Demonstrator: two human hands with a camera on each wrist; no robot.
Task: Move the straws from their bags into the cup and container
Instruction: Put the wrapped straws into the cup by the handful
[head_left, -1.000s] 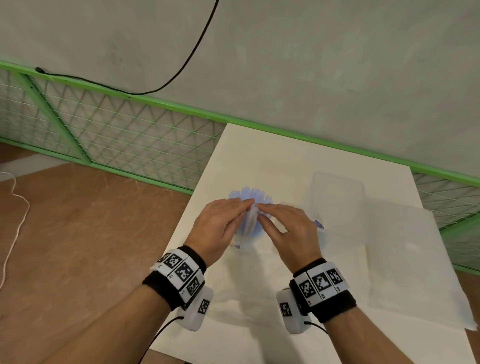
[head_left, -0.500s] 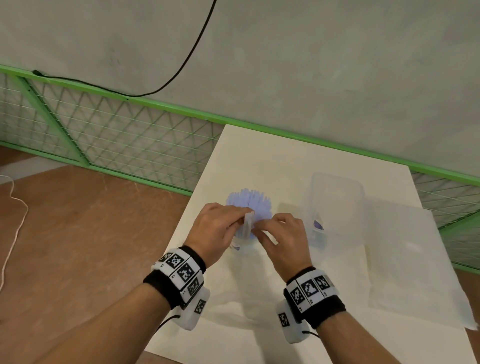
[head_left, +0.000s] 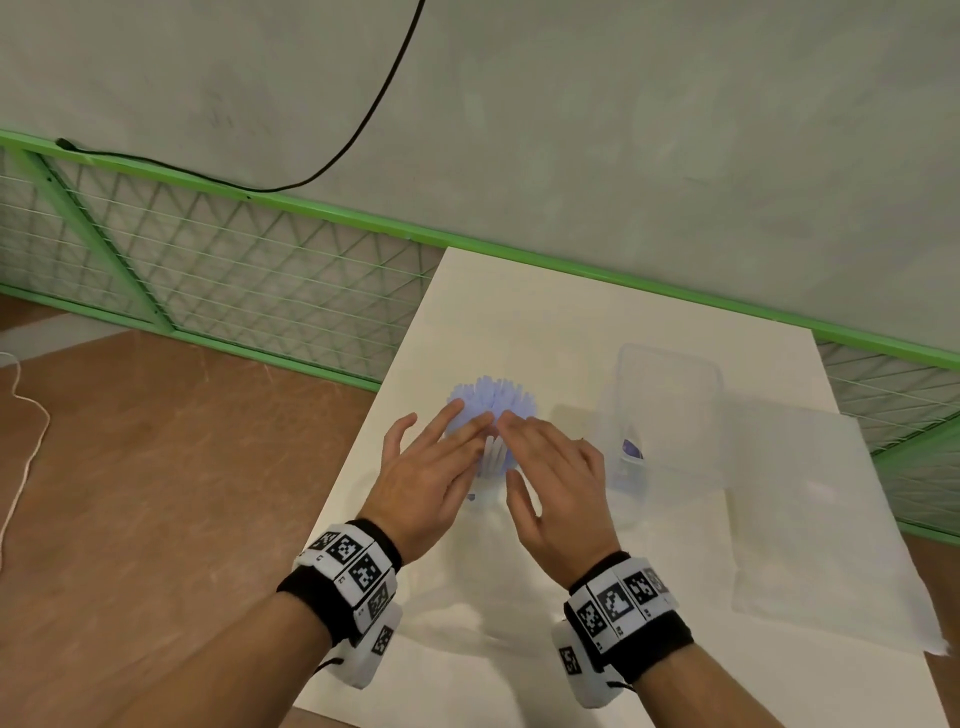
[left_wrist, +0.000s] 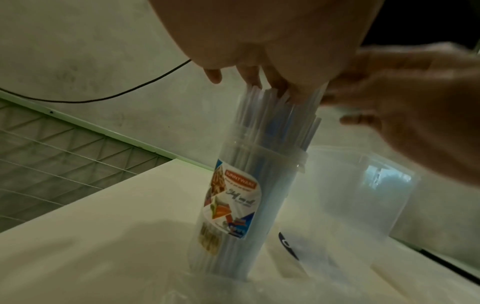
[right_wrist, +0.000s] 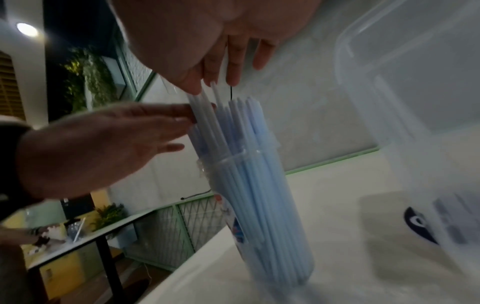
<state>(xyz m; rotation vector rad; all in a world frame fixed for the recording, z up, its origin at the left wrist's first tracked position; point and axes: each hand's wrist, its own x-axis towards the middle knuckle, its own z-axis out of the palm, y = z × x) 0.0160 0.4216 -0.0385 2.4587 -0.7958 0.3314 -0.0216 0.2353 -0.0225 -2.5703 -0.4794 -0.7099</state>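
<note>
A tall clear cup (left_wrist: 244, 205) with a colourful label stands on the white table (head_left: 545, 322), packed with pale blue straws (head_left: 493, 402). Both of my hands hover over it with straight fingers. My left hand (head_left: 457, 431) touches the straw tops from the left, and its fingertips (left_wrist: 253, 79) rest on the ends. My right hand (head_left: 524, 434) comes from the right, its fingers (right_wrist: 233, 67) against a few taller straws (right_wrist: 207, 115). Neither hand grips anything. A clear rectangular container (head_left: 670, 410) stands just right of the cup; I see no straws in it.
A flat clear plastic bag (head_left: 810, 519) lies on the table to the right of the container. Another crumpled clear bag (head_left: 483, 603) lies under my wrists. The table's left edge (head_left: 374, 441) drops to a wooden floor. A green mesh fence (head_left: 234, 280) and a wall stand behind.
Both hands pinched straws above the cup a second ago. Their fingers have since straightened and let go, and now lie on the straw tops.
</note>
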